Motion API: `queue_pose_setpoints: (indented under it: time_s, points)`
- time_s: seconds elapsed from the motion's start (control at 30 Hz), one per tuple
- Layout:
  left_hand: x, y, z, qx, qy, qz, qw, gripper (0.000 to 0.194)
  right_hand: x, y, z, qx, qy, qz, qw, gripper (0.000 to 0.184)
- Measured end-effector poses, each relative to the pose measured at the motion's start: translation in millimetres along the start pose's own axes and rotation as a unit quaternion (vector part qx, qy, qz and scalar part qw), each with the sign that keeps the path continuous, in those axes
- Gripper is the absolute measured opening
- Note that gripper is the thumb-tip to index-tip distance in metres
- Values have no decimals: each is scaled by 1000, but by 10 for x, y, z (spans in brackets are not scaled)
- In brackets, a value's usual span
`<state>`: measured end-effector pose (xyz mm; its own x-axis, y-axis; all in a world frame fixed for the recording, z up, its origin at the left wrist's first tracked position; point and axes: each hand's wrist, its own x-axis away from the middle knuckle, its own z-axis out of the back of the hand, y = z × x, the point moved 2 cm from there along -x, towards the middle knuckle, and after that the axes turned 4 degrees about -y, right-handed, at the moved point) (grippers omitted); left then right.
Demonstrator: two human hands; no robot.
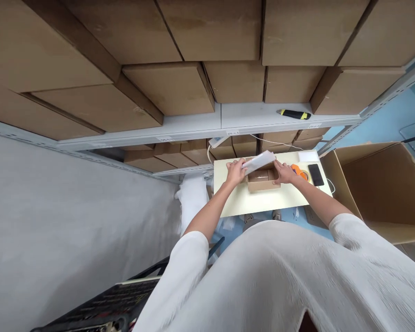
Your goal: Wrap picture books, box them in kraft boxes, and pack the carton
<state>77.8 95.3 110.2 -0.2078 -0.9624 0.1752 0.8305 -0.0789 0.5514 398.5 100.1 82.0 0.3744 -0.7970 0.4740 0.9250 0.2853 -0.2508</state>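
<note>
A small open cardboard box (263, 180) sits on a pale yellow table (263, 199). Over its far edge I hold a flat white packet (259, 162), tilted. My left hand (235, 171) grips the packet's left end, fingers closed on it. My right hand (284, 172) is at the box's right side, fingers curled under the packet's right end.
An orange tape dispenser (299, 171) and a black phone (316, 174) lie right of the box. A yellow-black utility knife (293, 114) lies on the shelf (200, 124) above. Stacked cartons fill the shelves. A large open carton (383, 189) stands right; a black crate (117, 299) lower left.
</note>
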Motion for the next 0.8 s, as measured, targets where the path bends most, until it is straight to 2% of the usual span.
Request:
queue_pose_setpoints:
  time_s: [0.1,0.27,0.37,0.47,0.53,0.6,0.7,0.73,0.8]
  points:
    - [-149,221,-257,-35,-74,-2,997,29,69,64,-44,-27,21,-4,999,135]
    - [-328,306,-499,-48,-152,11,987,35,153,200,-106,-67,40,-12,997,134]
    - [-312,304,-515,-25,-126,8,992,37,197,251,-111,-83,45,-10,995,130]
    - [-198,231,-469,-10,-48,18,999,39,239,291,-101,-110,65,-30,991,121]
    - [-96,114,-424,5,14,73,997,39,265,324,-93,-145,90,-55,984,107]
    - [8,-40,-388,36,60,162,984,41,283,362,-88,-202,114,-80,969,91]
    - [137,-237,-399,130,36,285,949,50,277,396,-70,-289,145,-110,940,77]
    - [169,-270,-415,167,19,302,938,51,265,393,-58,-311,155,-118,930,73]
    - [215,-279,-451,229,1,289,929,54,227,360,-27,-354,168,-123,912,66]
